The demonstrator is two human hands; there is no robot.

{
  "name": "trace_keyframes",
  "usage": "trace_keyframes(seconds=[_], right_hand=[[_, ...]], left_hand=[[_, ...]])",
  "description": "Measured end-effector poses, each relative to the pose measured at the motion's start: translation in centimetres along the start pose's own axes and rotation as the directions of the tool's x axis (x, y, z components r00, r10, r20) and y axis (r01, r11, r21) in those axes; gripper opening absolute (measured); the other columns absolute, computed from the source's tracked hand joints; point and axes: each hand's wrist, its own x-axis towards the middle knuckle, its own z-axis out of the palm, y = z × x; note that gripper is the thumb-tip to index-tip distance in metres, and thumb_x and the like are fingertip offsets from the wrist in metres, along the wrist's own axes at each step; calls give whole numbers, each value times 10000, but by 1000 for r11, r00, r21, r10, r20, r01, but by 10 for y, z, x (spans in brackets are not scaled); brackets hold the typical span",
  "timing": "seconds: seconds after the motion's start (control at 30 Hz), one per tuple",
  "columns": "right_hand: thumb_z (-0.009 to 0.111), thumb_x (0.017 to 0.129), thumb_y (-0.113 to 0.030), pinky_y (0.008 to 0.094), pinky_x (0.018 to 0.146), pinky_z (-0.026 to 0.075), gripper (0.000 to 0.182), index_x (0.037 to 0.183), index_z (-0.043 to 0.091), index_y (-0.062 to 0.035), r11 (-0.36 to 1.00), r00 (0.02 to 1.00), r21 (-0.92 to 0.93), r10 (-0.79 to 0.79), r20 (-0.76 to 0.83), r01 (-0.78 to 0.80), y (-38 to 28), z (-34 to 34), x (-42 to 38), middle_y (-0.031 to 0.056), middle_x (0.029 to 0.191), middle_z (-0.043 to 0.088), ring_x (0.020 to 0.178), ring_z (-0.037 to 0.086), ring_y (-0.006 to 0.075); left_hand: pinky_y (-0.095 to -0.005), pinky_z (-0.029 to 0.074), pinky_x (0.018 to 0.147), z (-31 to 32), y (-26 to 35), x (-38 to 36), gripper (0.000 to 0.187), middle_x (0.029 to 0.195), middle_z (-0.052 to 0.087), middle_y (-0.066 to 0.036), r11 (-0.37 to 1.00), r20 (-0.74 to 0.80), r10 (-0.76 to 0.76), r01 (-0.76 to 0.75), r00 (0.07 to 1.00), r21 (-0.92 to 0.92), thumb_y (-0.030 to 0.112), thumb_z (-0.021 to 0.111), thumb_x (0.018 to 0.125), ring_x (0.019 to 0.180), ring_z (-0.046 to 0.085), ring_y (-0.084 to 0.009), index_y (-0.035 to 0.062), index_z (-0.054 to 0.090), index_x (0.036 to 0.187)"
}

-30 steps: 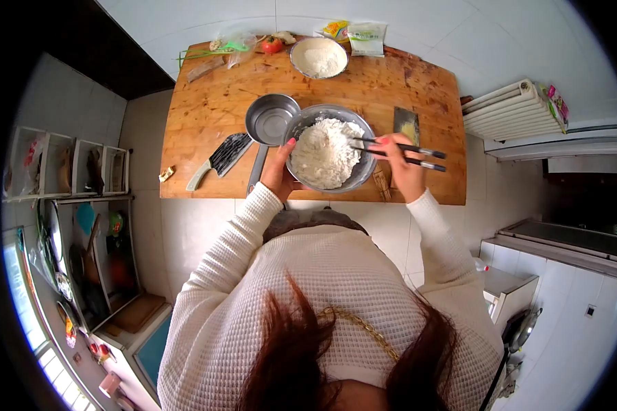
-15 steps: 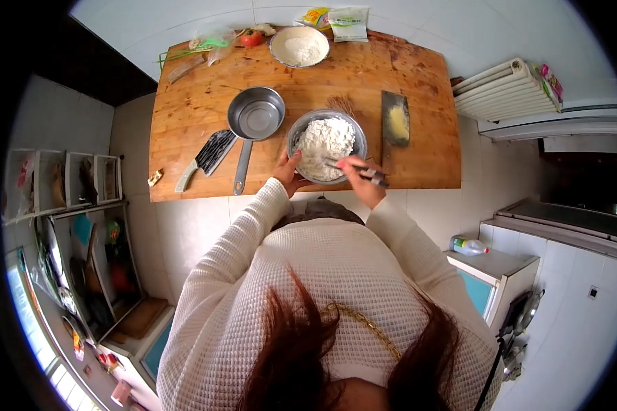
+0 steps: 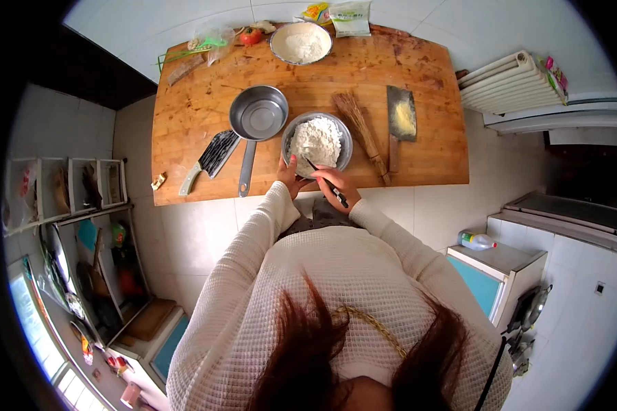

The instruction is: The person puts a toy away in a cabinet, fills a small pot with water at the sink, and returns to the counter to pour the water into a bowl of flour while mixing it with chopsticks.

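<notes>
two hands at the bowl (image 3: 317,142) | left hand (image 3: 288,177) clamped on its rim | right hand (image 3: 333,183) closed around chopsticks (image 3: 324,183) in flour (image 3: 317,139) | we judged slow stirring kept flour inside

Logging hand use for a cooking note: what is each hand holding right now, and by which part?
The right hand holds chopsticks near their upper ends, tips in the flour. The left hand grips the near rim of the metal bowl.
</notes>
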Motion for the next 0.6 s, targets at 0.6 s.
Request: trace_keyframes(seconds=[0.6], right_hand=[[513,825,-49,345,762,463,115,928,564,-38,1000,999,-21,-2,-50,1,15,-2,16,143,945,598,942,574,282]], left_hand=[[-379,464,705,-88,75,-27,367,810,574,-142,38,-140,628,149,766,988,221,651,734,742,573,-250,-3,501,984]])
